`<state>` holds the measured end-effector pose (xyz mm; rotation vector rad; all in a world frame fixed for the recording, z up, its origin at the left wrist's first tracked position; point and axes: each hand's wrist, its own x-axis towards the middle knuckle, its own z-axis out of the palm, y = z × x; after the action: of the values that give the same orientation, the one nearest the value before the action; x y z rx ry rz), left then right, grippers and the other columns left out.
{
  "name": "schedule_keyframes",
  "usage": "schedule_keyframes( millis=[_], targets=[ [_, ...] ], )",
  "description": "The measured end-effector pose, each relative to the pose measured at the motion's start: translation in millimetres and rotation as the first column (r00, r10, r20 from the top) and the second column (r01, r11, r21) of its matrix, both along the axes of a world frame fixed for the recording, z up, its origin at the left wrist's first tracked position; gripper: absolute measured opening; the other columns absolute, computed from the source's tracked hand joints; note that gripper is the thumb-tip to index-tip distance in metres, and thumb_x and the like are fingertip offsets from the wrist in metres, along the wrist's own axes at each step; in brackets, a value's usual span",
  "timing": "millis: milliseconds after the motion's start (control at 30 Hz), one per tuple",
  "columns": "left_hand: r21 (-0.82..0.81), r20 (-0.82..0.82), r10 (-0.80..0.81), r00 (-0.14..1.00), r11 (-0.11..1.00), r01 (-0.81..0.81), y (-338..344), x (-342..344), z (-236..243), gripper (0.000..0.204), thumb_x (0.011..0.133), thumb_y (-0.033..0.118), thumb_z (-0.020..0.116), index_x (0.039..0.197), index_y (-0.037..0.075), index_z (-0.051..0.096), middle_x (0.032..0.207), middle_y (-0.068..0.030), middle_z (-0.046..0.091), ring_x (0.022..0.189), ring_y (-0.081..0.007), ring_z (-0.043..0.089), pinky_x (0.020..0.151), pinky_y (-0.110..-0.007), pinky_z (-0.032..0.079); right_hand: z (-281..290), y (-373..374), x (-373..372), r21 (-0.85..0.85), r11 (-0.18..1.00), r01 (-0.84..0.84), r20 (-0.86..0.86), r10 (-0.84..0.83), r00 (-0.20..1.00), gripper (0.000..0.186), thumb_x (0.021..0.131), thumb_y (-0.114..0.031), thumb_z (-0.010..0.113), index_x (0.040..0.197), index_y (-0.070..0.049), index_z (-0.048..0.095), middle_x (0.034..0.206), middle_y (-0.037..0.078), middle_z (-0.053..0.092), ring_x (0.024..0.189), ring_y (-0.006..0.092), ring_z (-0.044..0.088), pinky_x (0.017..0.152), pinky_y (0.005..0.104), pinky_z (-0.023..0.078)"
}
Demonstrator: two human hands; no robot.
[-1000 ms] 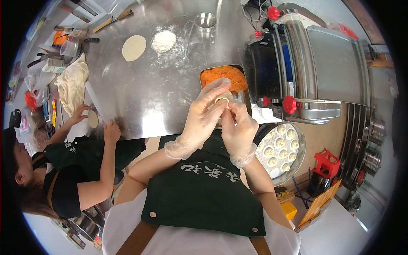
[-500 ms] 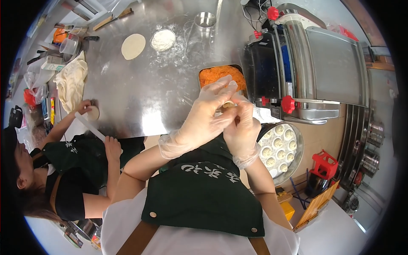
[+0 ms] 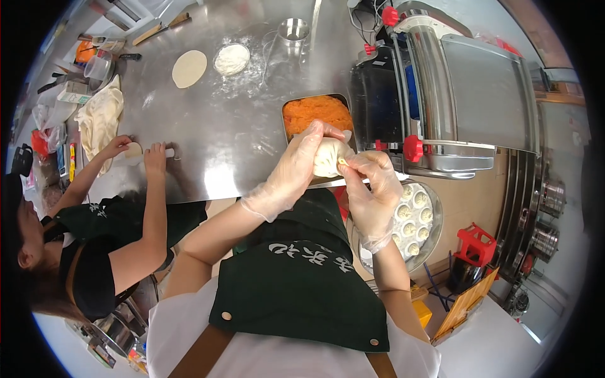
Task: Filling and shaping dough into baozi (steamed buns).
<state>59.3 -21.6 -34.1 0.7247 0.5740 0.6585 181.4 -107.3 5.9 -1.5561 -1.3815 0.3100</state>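
A pleated white bun (image 3: pixel 327 159) rests in my gloved left hand (image 3: pixel 291 165), whose fingers curl round its far side. With thumb and fingertips my gloved right hand (image 3: pixel 375 189) pinches the gathered top of the bun, which points toward it. Both hands wear clear plastic gloves. Just beyond them stands a rectangular metal tray (image 3: pixel 285 112) of orange shredded filling (image 3: pixel 318 113); my left fingers cover part of its near side. Below my right hand, a round pan (image 3: pixel 435 247) holds several shaped buns (image 3: pixel 409 229) on white liners.
A dough rolling machine (image 3: pixel 428 94) with red knobs stands on the right. Across the steel table (image 3: pixel 208 135) lie a flat dough round (image 3: pixel 190 69), a floury mound (image 3: pixel 232 59) and a metal cup (image 3: pixel 293 30). At left, a co-worker (image 3: pixel 135 252) rolls dough with a white rolling pin (image 3: pixel 148 155).
My hands have parted slightly and turned, bringing the bun into plain sight between them. The co-worker has laid the rolling pin onto the dough. The whole view has shifted a little.
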Motion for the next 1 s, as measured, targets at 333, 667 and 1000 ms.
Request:
schedule_keyframes(
  millis=[333,667,1000],
  targets=[
    [0.095,-0.302,-0.681,0.667,0.675,0.732,38,32,27,0.067,0.098,0.062,0.036,0.106,0.0,0.062,0.097,-0.0036,0.062,0.091,-0.0111,0.058,0.081,-0.028,0.049,20,-24,53,-0.162,0.901,-0.401,0.487,0.427,0.762,0.032,0.072,-0.003,0.076,0.102,-0.006,0.064,0.09,0.008,0.061,0.069,0.0224,0.065,0.055,0.0317,0.053],
    [-0.184,0.355,-0.523,0.774,0.773,0.607,-13,48,4,0.087,0.086,0.077,0.032,0.129,0.004,0.048,0.123,-0.0123,0.058,0.11,-0.0226,0.061,0.084,-0.04,0.056,20,-27,85,0.008,0.884,-0.467,0.311,0.441,0.842,0.03,0.079,0.004,0.066,0.106,-0.005,0.056,0.1,0.011,0.063,0.082,0.0262,0.067,0.064,0.0314,0.057],
    [-0.109,0.218,-0.214,0.952,0.964,0.242,-56,36,-1,0.075,0.094,0.068,0.024,0.119,0.004,0.054,0.108,-0.0081,0.06,0.099,-0.0154,0.061,0.088,-0.031,0.052,11,-27,75,-0.036,0.783,-0.621,0.248,0.609,0.753,0.032,0.075,0.005,0.072,0.106,0.0,0.065,0.101,0.01,0.06,0.072,0.018,0.062,0.06,0.0274,0.052]
  ],
)
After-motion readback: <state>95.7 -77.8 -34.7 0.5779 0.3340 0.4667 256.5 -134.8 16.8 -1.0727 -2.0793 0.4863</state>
